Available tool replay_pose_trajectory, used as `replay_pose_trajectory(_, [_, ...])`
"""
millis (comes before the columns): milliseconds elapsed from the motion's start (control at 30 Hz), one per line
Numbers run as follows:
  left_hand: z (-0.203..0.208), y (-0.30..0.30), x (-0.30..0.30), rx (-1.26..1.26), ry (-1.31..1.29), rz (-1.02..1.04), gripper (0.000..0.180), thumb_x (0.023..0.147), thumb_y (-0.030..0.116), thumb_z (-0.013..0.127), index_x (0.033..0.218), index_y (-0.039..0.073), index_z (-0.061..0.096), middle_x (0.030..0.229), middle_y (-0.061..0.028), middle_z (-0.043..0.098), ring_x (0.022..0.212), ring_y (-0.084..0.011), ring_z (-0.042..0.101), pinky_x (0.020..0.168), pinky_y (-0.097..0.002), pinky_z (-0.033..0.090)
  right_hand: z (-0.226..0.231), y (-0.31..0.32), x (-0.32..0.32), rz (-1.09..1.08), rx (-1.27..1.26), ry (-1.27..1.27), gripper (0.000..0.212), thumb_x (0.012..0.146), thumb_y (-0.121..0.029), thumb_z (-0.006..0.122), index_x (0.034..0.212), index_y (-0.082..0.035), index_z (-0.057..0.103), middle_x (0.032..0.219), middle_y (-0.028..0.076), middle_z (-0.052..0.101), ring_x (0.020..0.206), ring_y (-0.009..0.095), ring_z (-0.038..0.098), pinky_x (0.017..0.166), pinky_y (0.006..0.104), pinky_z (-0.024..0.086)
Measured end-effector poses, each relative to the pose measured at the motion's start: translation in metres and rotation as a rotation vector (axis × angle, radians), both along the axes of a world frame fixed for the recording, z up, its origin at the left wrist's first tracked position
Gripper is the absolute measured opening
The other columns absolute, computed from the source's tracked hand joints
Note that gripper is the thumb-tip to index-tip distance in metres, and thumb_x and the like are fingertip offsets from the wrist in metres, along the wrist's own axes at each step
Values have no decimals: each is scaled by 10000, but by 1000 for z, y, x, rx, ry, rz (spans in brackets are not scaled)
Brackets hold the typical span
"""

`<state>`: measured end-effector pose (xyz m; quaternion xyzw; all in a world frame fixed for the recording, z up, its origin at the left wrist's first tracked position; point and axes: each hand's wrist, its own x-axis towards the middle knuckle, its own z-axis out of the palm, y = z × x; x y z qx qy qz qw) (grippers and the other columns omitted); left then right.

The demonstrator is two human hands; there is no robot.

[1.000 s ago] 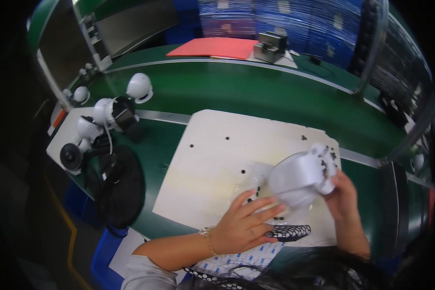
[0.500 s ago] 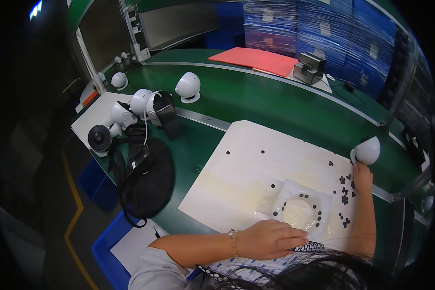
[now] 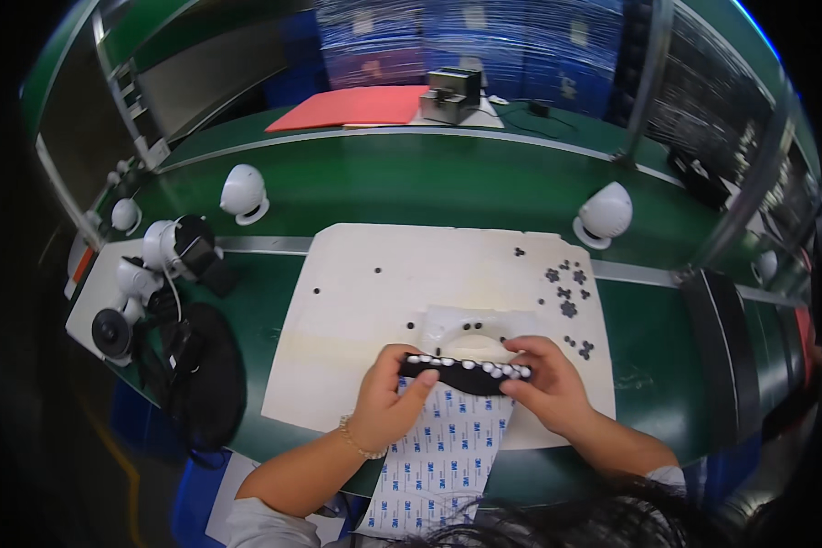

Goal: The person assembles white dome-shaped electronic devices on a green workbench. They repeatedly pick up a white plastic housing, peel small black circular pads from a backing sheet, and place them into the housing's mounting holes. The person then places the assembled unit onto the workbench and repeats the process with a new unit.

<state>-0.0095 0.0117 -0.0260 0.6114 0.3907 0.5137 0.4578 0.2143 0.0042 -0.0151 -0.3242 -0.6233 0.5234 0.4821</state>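
Observation:
My left hand [image 3: 388,395] and my right hand [image 3: 550,385] grip the two ends of a black adhesive-pad sheet [image 3: 470,377]. White round spots run along its upper, folded edge. The sheet's white backing paper [image 3: 443,461] with blue print hangs down toward me. Partly hidden behind the sheet lies a clear plastic bag [image 3: 447,321] around a pale round thing [image 3: 477,343], with small black pads on it. Under these is a large white board [image 3: 324,365]. Small black round pads [image 3: 568,309] are clustered at its right side, some stuck in flower-like groups.
White rounded devices stand on the green surface beyond the board, one at left [image 3: 244,192] and one at right [image 3: 605,213]. More devices, cables and a black pouch [image 3: 212,374] crowd the left. A metal block [image 3: 451,95] and red sheet [image 3: 356,108] sit at the back.
My view has swung right. My right hand has left the white device at the right and now grips the pad sheet, which has been lifted and bent over the board.

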Motion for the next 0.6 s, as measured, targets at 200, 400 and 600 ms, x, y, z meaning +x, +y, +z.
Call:
replay_pose_trajectory(200, [8, 3, 7, 14, -184, -134, 350, 761, 12, 626, 1045, 26, 422, 952, -66, 535, 829, -76, 512, 729, -220, 440, -5, 4, 0, -135, 191, -149, 393, 763, 3, 611, 1125, -25, 460, 1063, 84, 428, 909, 150, 494, 745, 255, 442])
replay_pose_trajectory(400, [7, -4, 4, -79, 9, -112, 257, 743, 53, 675, 944, 27, 518, 802, -23, 580, 677, -46, 527, 604, -200, 446, 0, -4, -9, -194, 260, -188, 375, 778, -65, 617, 1123, -47, 471, 978, 101, 545, 855, 162, 554, 708, 268, 449])
replay_pose_trajectory(600, [0, -1, 0, -66, 63, -98, 143, 741, 86, 693, 794, 25, 574, 628, 16, 567, 560, -24, 482, 491, -185, 390, 4, -3, -5, -153, 42, -235, 383, 796, -107, 606, 1142, -46, 455, 910, 106, 603, 804, 182, 594, 694, 276, 460])
